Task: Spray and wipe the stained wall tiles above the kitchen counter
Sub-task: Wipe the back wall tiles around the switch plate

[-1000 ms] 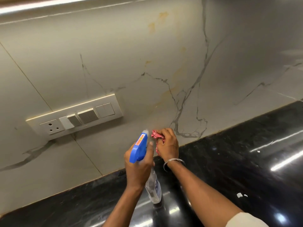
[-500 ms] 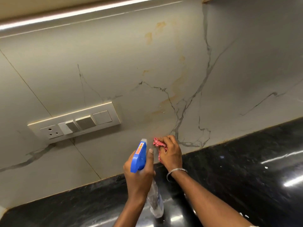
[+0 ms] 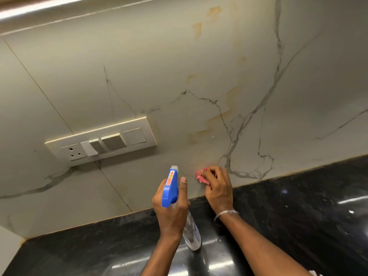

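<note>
We see both hands low on the stained wall tiles (image 3: pixel 159 76), just above the black counter (image 3: pixel 298 206)
The left hand (image 3: pixel 171 213) is wrapped round the neck of a spray bottle (image 3: pixel 170 188) with a blue trigger head, thumb raised alongside it, nozzle facing the wall and the clear body slanting down over the counter. Just right of it, the right hand (image 3: pixel 219 188), a metal bangle (image 3: pixel 226 214) at its wrist, has its fingers curled over a crumpled red cloth (image 3: pixel 201 177) and presses it against the tile close to the counter edge. Yellow-brown stains (image 3: pixel 231 108) run up the marble-veined tile above the cloth, with more patches near the top. We find a cream switch and socket panel (image 3: pixel 101 141) on the wall to the left, well apart from both hands
</note>
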